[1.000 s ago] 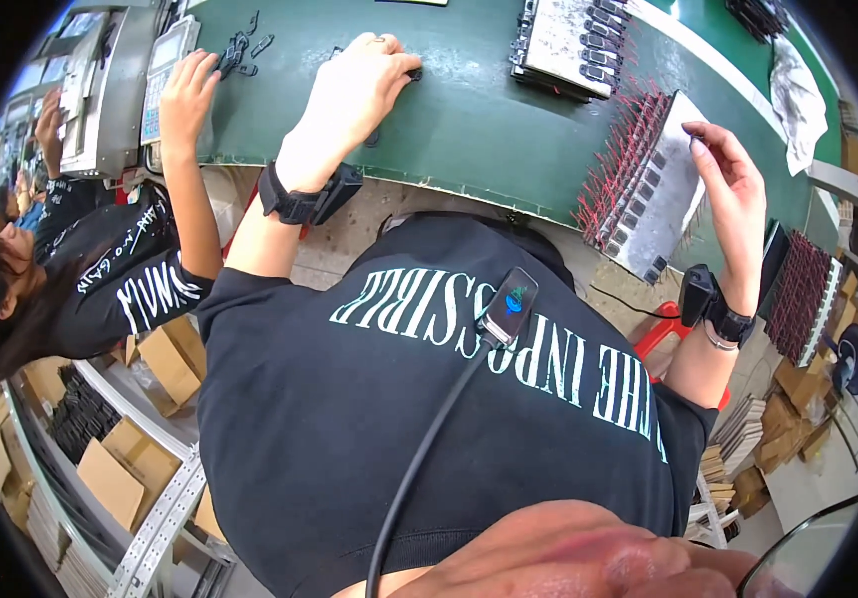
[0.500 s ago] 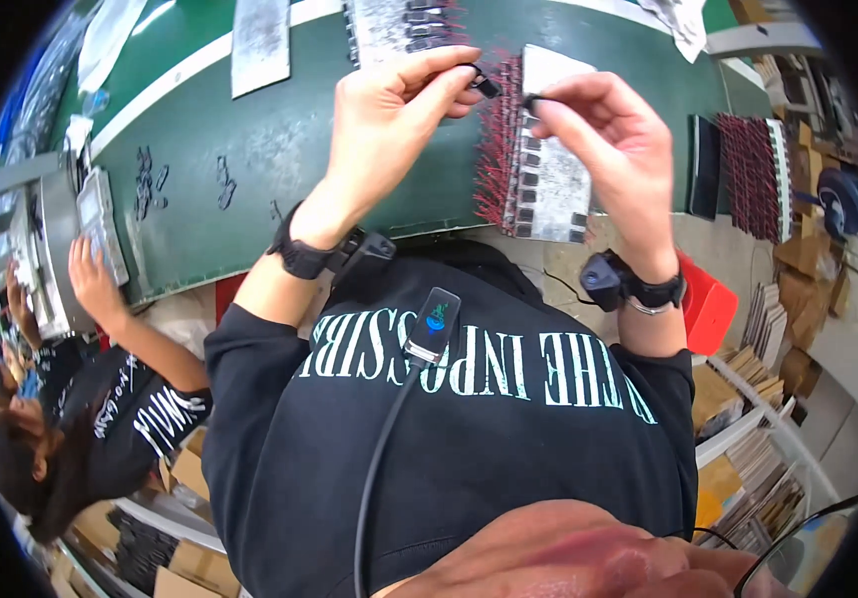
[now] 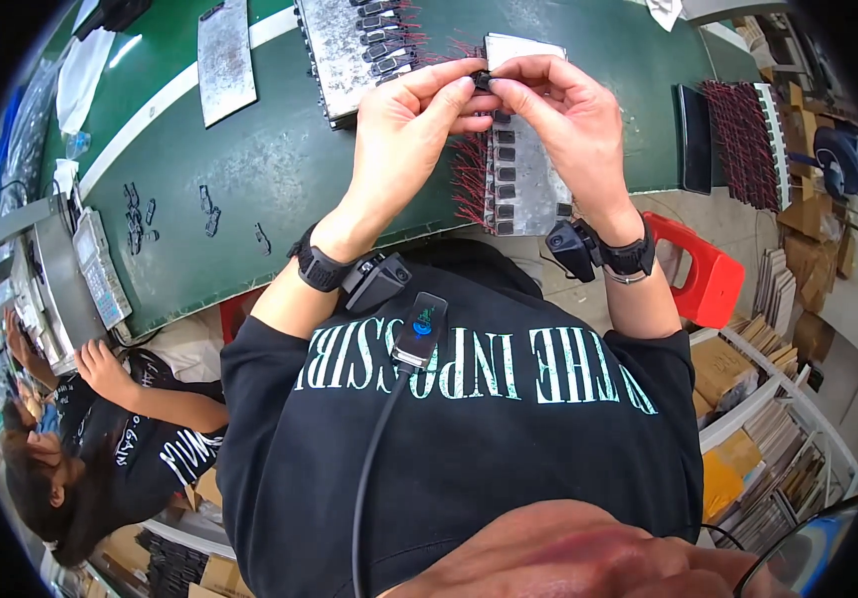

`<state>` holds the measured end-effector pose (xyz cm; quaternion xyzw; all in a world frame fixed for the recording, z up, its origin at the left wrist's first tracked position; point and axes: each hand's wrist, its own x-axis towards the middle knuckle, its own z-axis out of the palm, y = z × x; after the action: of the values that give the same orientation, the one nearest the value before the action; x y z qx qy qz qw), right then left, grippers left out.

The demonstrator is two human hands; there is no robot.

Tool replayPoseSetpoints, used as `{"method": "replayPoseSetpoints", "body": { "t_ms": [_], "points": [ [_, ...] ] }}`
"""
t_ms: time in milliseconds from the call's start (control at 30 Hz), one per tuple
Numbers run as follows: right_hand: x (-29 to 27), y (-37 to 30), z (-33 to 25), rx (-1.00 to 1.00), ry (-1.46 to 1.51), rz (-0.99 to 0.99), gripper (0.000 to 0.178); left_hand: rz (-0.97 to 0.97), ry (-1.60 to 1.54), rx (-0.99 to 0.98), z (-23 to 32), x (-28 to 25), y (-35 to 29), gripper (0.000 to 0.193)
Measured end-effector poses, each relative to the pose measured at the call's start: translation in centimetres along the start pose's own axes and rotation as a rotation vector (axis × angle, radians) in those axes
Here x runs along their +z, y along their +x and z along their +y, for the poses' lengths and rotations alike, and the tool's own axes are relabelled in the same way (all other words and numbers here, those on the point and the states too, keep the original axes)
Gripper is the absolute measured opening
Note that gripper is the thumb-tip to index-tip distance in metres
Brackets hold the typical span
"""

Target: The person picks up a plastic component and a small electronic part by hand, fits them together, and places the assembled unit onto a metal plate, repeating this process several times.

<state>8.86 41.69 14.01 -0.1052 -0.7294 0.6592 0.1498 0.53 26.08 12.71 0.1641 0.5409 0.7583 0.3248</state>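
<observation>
The small black part (image 3: 482, 80) is pinched between the fingertips of the left hand (image 3: 399, 128) and the right hand (image 3: 580, 128), just brought together from apart above the worktop (image 3: 284, 164) near the grey plate (image 3: 538, 189), so two-handed work on it seems begun

Green table (image 3: 289, 184) (plates (image 3: 538, 189), black parts (image 3: 134, 217))

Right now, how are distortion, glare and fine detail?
Head view: the green table bends along its near edge; a white glare streak shows upper left; the black part between left hand and right hand is too small to identify.
</observation>
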Motion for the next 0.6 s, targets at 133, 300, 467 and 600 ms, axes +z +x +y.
{"method": "replayPoseSetpoints", "body": {
  "t_ms": [133, 300, 467, 600],
  "points": [
    [-0.3, 0.3, 0.3, -0.031, -0.073, -0.016, 0.015, -0.003, 0.013, 0.017, -0.1, -0.1, 0.0, 0.029],
    [-0.5, 0.5, 0.5, -0.042, -0.050, -0.037, 0.012, -0.017, 0.065, 0.032, -0.1, 0.1, -0.2, 0.029],
    [-1.5, 0.9, 0.8, 0.039, 0.029, -0.146, 0.015, -0.026, 0.081, 0.044, 0.1, 0.0, -0.4, 0.028],
    [-2.0, 1.2, 0.9, 0.044, 0.069, -0.196, 0.014, -0.005, 0.040, 0.063, 0.2, 0.3, -0.5, 0.026]
  ]
}}
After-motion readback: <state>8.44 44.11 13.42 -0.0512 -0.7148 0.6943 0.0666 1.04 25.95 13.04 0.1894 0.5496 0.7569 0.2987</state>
